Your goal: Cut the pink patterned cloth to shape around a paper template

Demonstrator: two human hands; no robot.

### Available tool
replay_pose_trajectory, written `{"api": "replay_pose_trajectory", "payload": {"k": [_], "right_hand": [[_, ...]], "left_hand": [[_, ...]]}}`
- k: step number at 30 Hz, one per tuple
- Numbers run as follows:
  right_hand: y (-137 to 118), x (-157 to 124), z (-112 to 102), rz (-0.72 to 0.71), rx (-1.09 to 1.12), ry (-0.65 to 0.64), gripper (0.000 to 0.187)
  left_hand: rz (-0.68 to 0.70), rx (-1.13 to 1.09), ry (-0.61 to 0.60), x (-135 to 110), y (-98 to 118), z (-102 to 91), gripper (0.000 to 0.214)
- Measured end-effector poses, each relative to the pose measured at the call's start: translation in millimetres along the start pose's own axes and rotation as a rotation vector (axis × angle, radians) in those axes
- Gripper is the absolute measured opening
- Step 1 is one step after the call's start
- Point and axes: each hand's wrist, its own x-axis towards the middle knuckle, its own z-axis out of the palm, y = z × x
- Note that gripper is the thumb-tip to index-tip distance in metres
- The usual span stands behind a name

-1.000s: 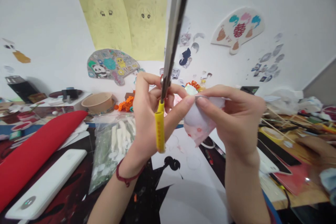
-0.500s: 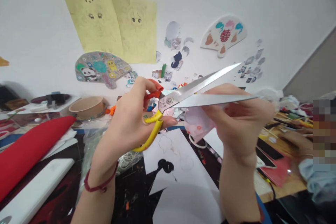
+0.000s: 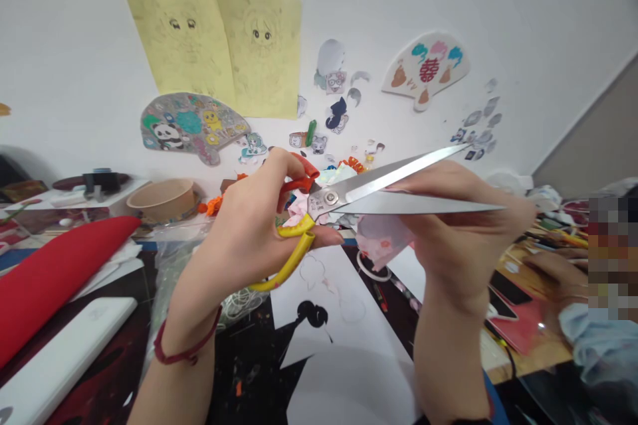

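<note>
**Two hands, one pair of scissors (image 3: 329, 198), one flowered piece (image 3: 383, 240)**

Take the scissors' single pivot as the centre of the clock. The left hand (image 3: 244, 219), at 9 o'clock, grasps the two handles, one orange-red and one yellow, its fingers curled around them. Two blades spread apart, pointing toward 2 and 3 o'clock, and cross in front of the right hand (image 3: 456, 232); whether they touch it cannot be told. That hand, at 3 o'clock, pinches the thin pink-and-white piece, which hangs at 4 o'clock; the blades partly cover the fingers.

One red bracelet (image 3: 184, 348) circles the left wrist. White paper (image 3: 349, 372) lies at 6 o'clock, with one black shape (image 3: 312, 313) on it, and one white ring (image 3: 366, 270) is at 5. Toward 8 o'clock are one long red object (image 3: 64, 285) and one white device (image 3: 70, 352); one tan bowl (image 3: 162, 204) stands at 9.

On the wall hang two yellow sheets (image 3: 264, 66) toward 11 o'clock and two fan shapes, a grey fan (image 3: 192, 126) at 10 and a white fan (image 3: 411, 70) at 1. One co-worker's hand (image 3: 558, 273) rests between 3 and 4.
</note>
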Motion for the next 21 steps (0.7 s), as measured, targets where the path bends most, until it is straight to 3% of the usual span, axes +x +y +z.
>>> {"api": "replay_pose_trajectory", "payload": {"k": [17,21], "right_hand": [[-0.2,-1.1,-1.3,-0.006,-0.031,0.025,0.034],[-1.1,-1.0,-2.6,-0.029,-0.056,0.028,0.033]], "left_hand": [[-0.035,0.028,-0.085,-1.4,3.2,-4.4,0.048],[0.014,0.039,-0.054,-2.2,2.9,-3.7,0.047]]}}
